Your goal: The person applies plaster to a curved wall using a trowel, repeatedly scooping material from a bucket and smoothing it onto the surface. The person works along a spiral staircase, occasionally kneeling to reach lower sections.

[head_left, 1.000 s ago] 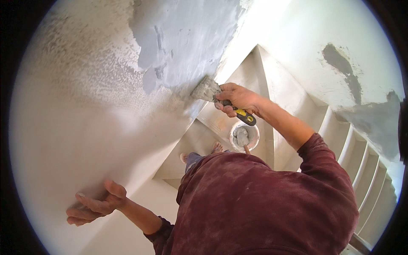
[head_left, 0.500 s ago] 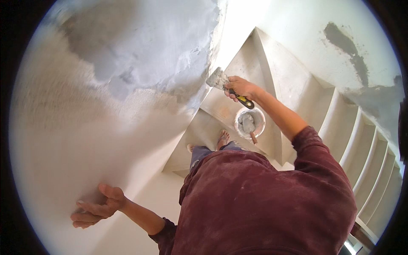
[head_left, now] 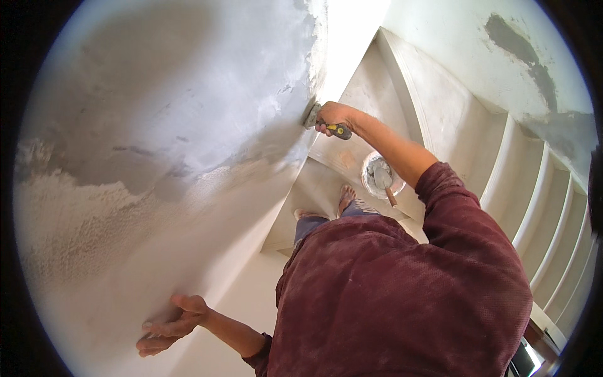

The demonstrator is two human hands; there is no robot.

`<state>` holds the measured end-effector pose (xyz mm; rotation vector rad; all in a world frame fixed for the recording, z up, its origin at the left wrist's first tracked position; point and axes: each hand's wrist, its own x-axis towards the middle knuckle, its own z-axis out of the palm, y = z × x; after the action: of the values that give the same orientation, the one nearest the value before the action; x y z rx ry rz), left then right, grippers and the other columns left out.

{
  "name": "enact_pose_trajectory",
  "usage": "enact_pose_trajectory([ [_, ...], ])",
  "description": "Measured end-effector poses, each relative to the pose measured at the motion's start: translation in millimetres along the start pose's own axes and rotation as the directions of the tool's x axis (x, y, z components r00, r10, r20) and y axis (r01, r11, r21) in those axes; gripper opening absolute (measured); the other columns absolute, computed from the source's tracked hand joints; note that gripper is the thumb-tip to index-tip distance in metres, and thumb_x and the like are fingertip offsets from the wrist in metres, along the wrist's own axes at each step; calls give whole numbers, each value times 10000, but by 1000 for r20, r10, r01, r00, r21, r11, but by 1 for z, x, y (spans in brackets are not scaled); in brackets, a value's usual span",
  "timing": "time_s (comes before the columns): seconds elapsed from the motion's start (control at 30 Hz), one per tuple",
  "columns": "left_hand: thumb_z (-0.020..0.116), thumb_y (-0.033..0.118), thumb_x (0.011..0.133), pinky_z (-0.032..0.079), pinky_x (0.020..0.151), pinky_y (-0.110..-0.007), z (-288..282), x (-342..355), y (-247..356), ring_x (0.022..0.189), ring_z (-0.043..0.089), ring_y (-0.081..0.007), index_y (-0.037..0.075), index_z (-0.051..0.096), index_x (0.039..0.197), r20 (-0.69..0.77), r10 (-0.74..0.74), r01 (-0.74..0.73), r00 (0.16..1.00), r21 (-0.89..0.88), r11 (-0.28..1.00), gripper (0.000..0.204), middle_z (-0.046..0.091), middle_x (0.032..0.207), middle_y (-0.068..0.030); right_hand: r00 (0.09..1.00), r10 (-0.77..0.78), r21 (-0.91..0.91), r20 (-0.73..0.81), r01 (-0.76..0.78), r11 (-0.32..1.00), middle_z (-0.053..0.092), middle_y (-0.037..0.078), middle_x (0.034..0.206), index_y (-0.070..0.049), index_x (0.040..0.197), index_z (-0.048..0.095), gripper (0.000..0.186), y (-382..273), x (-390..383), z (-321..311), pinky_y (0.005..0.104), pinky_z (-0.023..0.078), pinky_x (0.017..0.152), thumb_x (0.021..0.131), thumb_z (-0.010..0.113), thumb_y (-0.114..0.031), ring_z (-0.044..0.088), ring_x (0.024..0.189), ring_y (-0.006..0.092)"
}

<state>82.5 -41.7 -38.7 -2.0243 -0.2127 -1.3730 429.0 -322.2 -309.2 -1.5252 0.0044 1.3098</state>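
My right hand [head_left: 334,117] grips a putty knife [head_left: 314,117] with a yellow and black handle, its blade pressed against the wall [head_left: 157,157] at the lower right edge of a large grey patch of wet plaster [head_left: 188,94]. Below that patch the wall is rough and white. My left hand [head_left: 169,325] lies flat and open against the wall low at the left, holding nothing. A maroon long-sleeved shirt covers my arms and chest.
A white bucket [head_left: 382,175] of grey plaster, with a tool's wooden handle sticking out, stands on the landing near my bare feet [head_left: 345,198]. White stairs [head_left: 553,207] run along the right. Grey plaster patches [head_left: 521,56] mark the far wall.
My view has swung up the wall, so more of the grey patch shows. My right hand has carried the putty knife leftward onto the wall at the patch's edge. My left hand stays flat on the wall.
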Motion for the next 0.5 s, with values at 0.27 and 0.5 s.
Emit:
enact_pose_trajectory([
  [0.27, 477, 559, 909, 0, 1167, -491, 0, 0, 3, 1468, 132, -296, 91, 443, 1416, -18, -4, 4, 1000, 5, 1000, 691, 242, 1562, -134, 998, -6, 148, -58, 15, 989, 577, 103, 719, 54, 915, 499, 143, -69, -92, 15, 220, 432, 379, 936, 433, -71, 491, 486, 87],
  [0.5, 524, 582, 887, 13, 1160, -510, -6, 4, 0, 1471, 122, -269, 100, 435, 1422, 0, 17, -17, 1000, 24, 1000, 726, 237, 1569, -100, 987, -160, 95, 25, 157, 983, 595, 84, 721, -18, 928, 489, 131, -35, -129, -6, 237, 447, 386, 982, 436, -125, 513, 491, 100],
])
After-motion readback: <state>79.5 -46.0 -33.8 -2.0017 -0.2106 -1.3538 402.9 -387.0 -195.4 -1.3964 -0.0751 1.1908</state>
